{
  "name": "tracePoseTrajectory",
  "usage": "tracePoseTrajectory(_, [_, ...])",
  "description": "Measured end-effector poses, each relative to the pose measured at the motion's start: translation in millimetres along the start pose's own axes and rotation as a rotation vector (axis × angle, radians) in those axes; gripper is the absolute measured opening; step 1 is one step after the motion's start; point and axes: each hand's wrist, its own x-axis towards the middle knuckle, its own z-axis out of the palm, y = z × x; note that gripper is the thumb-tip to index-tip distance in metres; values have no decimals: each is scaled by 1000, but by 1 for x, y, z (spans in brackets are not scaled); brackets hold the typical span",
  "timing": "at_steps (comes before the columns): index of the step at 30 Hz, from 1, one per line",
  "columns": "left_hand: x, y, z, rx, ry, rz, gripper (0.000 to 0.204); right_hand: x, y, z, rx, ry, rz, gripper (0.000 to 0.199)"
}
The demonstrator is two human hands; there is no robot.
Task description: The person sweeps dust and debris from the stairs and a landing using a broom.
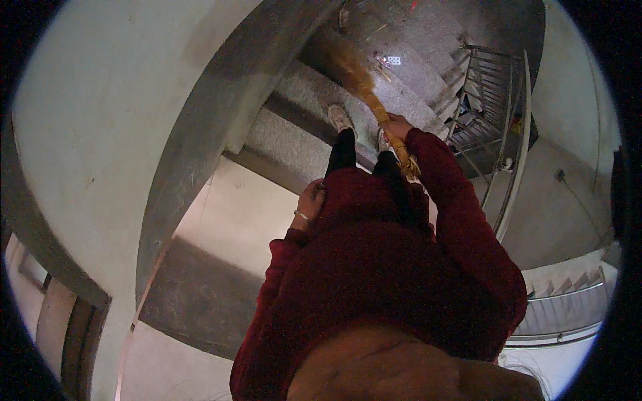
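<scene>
My right hand (pixel 399 125) is closed around the handle of a yellow straw broom (pixel 376 105). The handle's frayed, bound end sticks out below the hand, near my right leg. The broom's bristles reach down onto the stairs (pixel 294 130) ahead of me and look smeared by motion. Beside my left hip hangs my left hand (pixel 309 202), with a light bracelet on its wrist. It rests against the red garment (pixel 361 200), and its fingertips are hidden there. A small white card-like piece (pixel 394 61) with dark spots lies on the floor past the bristles, among scraps of litter.
My shoes (pixel 340 118) stand on the speckled steps. A metal railing (pixel 515 144) runs down along the right, with more stairs beyond it. To the left rises a pale wall (pixel 100 134) with a dark grey lower band. Another railed flight (pixel 562 311) shows at the lower right.
</scene>
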Motion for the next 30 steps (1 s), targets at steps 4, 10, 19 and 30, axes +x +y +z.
tracePoseTrajectory(4, [2, 11, -4, 111, -23, -70, 35, 48, -39, -5, -633, -49, -175, 30])
tracePoseTrajectory(10, [-1, -17, -12, 108, -1, -103, 33, 69, -18, -63, 29, -184, -22, 27])
tracePoseTrajectory(19, [18, -3, -3, 65, -66, -36, 35, -45, -42, 18, 238, -112, 41, 26])
tracePoseTrajectory(30, [6, 4, 5, 225, -74, -89, 33, -1, 26, -80, 304, 76, -34, 30])
